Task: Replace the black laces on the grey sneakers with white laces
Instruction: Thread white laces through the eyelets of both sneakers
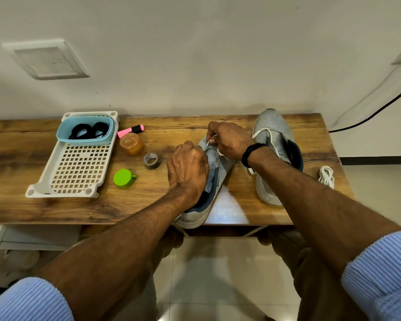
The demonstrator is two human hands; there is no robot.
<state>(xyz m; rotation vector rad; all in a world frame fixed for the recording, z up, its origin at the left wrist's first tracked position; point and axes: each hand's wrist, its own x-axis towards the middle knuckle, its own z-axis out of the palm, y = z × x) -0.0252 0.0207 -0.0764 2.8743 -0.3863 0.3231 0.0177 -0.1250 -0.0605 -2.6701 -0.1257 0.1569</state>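
A grey sneaker (220, 169) lies in the middle of the wooden table (148, 205), toe away from me. My left hand (186, 169) grips its left side near the eyelets. My right hand (229, 140) pinches a white lace (212, 141) over the front eyelets. The second grey sneaker (273, 128) stands to the right with a white lace looped over its top. A bundled white lace (326, 176) lies at the table's right edge. Black laces (89, 130) sit coiled in a blue tub (86, 141).
The blue tub rests in a white perforated tray (77, 172) at the left. A pink highlighter (131, 130), an orange jar (132, 143), a tape roll (152, 161) and a green cap (124, 178) lie between tray and sneaker. A black cable (380, 110) hangs at right.
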